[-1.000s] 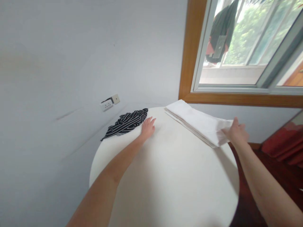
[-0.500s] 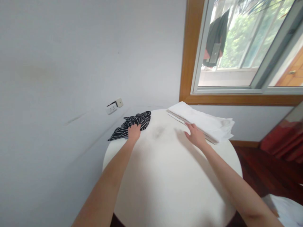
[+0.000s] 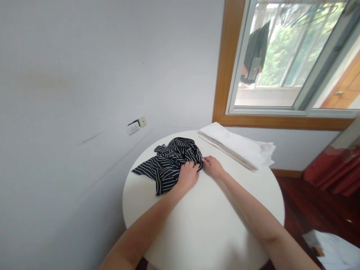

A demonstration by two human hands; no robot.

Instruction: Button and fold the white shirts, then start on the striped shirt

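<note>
A crumpled black garment with white stripes (image 3: 171,159) lies bunched on the round white table (image 3: 194,225), left of its middle. My left hand (image 3: 189,174) rests on the garment's near right part, its fingers curled into the cloth. At the garment's right edge, my right hand (image 3: 212,165) pinches the fabric between thumb and fingers. Several folds hide what shape the garment has.
A stack of folded white sheets (image 3: 239,146) lies at the table's back right. Behind stand a wall with a socket (image 3: 133,128) and a wood-framed window (image 3: 261,119). White material (image 3: 337,247) lies low at the right, near a red curtain (image 3: 332,165).
The striped garment has been drawn from the left table edge toward the middle and spread out more. My right hand has left the white sheets' side and moved left onto the garment.
</note>
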